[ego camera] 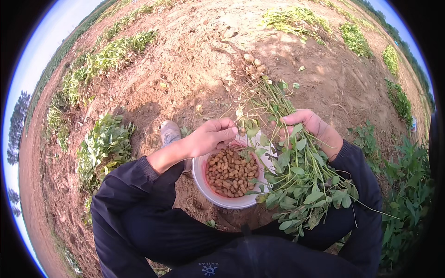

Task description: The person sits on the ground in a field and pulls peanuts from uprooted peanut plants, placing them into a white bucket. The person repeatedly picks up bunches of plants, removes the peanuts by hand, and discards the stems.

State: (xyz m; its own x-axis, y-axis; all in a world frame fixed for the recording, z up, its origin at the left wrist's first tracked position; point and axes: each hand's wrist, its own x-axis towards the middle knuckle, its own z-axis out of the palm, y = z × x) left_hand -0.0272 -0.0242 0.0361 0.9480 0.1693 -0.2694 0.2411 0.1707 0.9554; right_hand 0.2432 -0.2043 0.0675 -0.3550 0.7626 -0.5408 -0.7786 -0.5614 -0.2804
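Observation:
My right hand grips the stems of an uprooted peanut plant bundle. Its leaves hang toward my right leg, while the roots and a cluster of pale pods point away from me. My left hand has thumb and forefinger pinched together at the plant's left side. A small brown pod is right by those fingertips; whether anything is between them is hidden. Below both hands, a white bucket stands on the soil between my legs. Loose unshelled peanuts lie inside it, and leaves overhang its right rim.
A leafy plant heap lies on the soil at my left, with a row of pulled plants beyond. More heaps lie ahead to the right. Green plants grow close at my right. My shoe is left of the bucket.

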